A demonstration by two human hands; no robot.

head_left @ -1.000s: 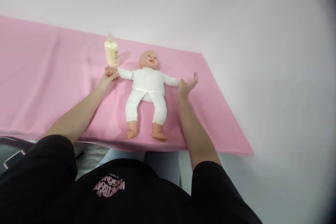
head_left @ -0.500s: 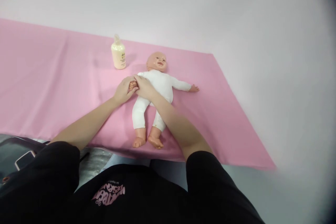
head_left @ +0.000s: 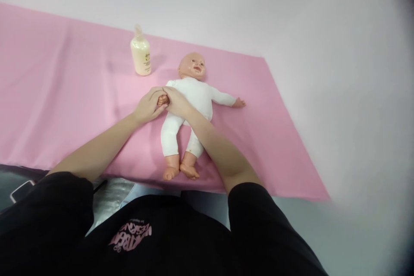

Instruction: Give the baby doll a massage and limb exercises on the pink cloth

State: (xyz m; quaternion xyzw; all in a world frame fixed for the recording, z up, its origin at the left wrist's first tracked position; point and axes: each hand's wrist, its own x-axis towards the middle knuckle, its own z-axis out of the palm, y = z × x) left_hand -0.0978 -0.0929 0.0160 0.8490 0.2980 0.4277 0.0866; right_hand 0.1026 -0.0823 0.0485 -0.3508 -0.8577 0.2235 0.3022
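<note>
A baby doll (head_left: 196, 99) with a white cloth body lies on its back on the pink cloth (head_left: 258, 146), its head away from me and its feet near the front edge. My left hand (head_left: 148, 105) is closed round the doll's arm on the left side, from the outer side. My right hand (head_left: 176, 103) wraps the same arm from the inner side, fingers meeting those of my left hand. Between them the doll's small hand (head_left: 163, 100) shows. Most of that arm is hidden under my hands. The doll's other arm stretches out to the right.
A pump bottle (head_left: 141, 56) of pale yellow liquid stands upright on the cloth, beyond my left hand. A phone-like object with a light rim (head_left: 22, 190) lies below the table edge at the lower left. A white wall (head_left: 207, 4) rises behind.
The whole view has shifted slightly, so the bottle and doll appear higher and a little further left. Both hands stay round the doll's arm.
</note>
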